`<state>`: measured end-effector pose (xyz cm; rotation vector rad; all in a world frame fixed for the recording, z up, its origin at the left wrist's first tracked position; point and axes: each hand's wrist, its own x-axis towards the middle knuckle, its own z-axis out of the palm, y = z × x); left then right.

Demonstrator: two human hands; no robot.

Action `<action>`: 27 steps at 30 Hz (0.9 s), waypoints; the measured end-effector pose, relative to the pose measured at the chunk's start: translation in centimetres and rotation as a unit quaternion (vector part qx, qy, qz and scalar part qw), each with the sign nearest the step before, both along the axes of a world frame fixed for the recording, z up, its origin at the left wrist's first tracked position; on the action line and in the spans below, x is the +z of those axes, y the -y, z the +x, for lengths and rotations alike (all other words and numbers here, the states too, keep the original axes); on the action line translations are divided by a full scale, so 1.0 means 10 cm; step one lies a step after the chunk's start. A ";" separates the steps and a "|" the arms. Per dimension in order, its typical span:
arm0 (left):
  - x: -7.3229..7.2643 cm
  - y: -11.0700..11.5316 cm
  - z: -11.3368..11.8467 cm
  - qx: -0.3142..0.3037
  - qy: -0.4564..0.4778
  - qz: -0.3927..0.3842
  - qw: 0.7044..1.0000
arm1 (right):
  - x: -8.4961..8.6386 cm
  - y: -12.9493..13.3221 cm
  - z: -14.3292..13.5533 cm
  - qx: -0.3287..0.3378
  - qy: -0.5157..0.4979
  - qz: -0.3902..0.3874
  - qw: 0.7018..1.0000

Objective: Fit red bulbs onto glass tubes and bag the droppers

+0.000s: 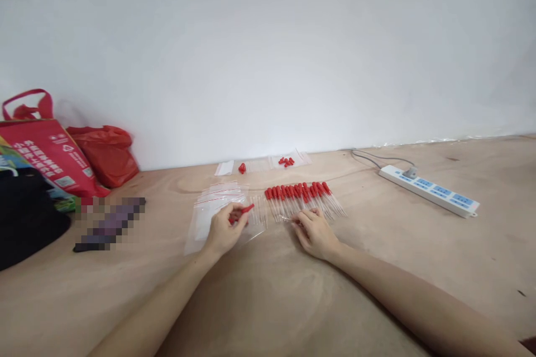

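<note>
The left hand (221, 230) pinches a red-capped dropper (243, 211) over clear bags (209, 209). The right hand (315, 231), fingers loosely curled, touches the dropper row (304, 196) on the worktop (268, 290). The red shopping bag (50, 156) carries unreadable white lettering.

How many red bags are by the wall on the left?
2: a red tote bag with handles at the far left, and a red plastic bag just right of it against the wall. Others may be hidden.
</note>
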<state>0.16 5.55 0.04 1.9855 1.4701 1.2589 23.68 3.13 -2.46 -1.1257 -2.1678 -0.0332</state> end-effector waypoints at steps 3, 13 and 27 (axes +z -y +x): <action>-0.05 0.17 0.15 -0.081 0.074 -0.082 0.991 | 0.01 0.02 -0.01 0.007 -0.008 0.004 1.000; -0.04 0.27 0.26 -0.117 0.151 -0.193 0.963 | 0.01 0.07 -0.07 0.035 0.002 0.011 0.999; -0.13 0.29 0.28 -0.134 0.080 -0.085 0.984 | -0.01 0.09 -0.12 0.091 0.025 0.006 0.996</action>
